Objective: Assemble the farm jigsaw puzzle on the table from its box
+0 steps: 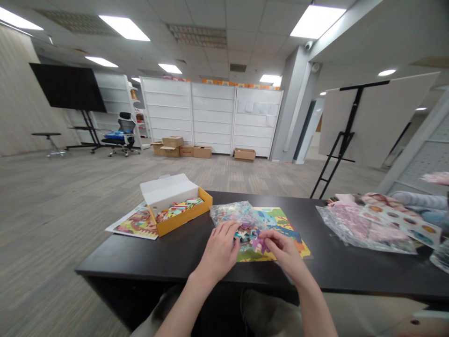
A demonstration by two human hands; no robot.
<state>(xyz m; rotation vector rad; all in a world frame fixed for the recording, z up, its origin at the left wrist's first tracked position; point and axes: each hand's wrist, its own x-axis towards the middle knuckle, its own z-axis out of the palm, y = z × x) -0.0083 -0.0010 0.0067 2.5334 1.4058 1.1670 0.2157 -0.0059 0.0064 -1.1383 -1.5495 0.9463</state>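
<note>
Pieces [244, 233] are lying on the board [279, 216] by the plastic bag [232, 212], whose dragging risks scattering them, while the right hand [285, 250] is pinching a purple piece [258, 245], the left hand's [220, 247] hold being unclear.

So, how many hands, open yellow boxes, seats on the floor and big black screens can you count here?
Hands (left hand, right hand): 2
Open yellow box: 1
Seats (stool, office chair): 2
Black screen: 1
Total: 6

Box [185, 217] left of plastic bag [235, 213] on table [178, 262].
</note>
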